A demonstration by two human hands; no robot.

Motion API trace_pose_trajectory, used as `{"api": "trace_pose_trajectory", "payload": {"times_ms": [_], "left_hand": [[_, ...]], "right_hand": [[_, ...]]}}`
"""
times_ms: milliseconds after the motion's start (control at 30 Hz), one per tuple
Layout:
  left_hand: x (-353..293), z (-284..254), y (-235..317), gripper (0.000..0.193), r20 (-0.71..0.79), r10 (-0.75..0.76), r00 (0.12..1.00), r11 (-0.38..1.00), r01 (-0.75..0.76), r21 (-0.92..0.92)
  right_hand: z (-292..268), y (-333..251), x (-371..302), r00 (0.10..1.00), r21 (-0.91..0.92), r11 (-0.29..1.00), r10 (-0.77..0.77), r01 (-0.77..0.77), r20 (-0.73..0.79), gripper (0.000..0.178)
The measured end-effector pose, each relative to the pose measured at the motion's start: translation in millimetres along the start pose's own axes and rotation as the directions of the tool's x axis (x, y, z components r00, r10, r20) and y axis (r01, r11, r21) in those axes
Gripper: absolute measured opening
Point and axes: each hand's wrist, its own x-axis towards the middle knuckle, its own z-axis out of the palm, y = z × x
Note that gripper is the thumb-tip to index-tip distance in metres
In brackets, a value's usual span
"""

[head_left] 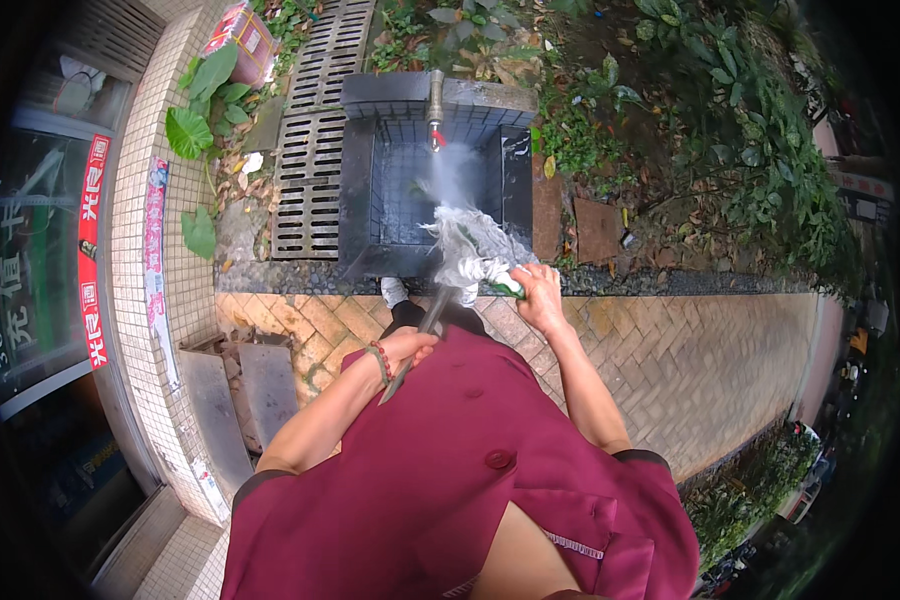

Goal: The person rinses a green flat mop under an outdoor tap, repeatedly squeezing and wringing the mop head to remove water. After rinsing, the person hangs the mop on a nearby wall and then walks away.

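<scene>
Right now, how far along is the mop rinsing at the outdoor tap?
Done: the tap is on and water falls onto the mop head over the dark tiled basin. In hand: the left hand grips the mop handle, and the right hand holds the green collar by the strands. Left: the strands look soaked and unwrung, and the water is running.

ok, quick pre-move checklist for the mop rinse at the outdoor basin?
1. Tap running: ok, water streams down.
2. Mop head under the stream, over the basin: ok.
3. Right hand grip near the mop head: ok, closed at the green collar.
4. Left hand grip on the mop handle: ok, wrapped around it.
5. Mop clean: cannot tell, spray hides the strands.
6. Footing on the brick paving: cannot tell; one shoe shows.
</scene>
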Motion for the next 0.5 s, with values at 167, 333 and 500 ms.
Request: {"api": "trace_pose_trajectory", "payload": {"times_ms": [167,333,500], "left_hand": [[-14,-4,11,0.013,-0.023,0.027,0.999,0.997,-0.026,0.072],[-16,-22,35,0.014,0.049,0.077,0.996,0.997,-0.075,-0.035],[2,-48,56,0.017,0.033,0.029,0.999,0.980,-0.022,-0.199]], "right_hand": [[-40,-31,31,0.992,-0.154,0.980,-0.128,0.127,0.005,0.042],[-17,-75,67,0.979,-0.281,0.937,-0.197,0.205,0.058,0.039],[28,-96,110,0.951,-0.305,0.910,-0.223,0.282,0.213,0.033]]}}
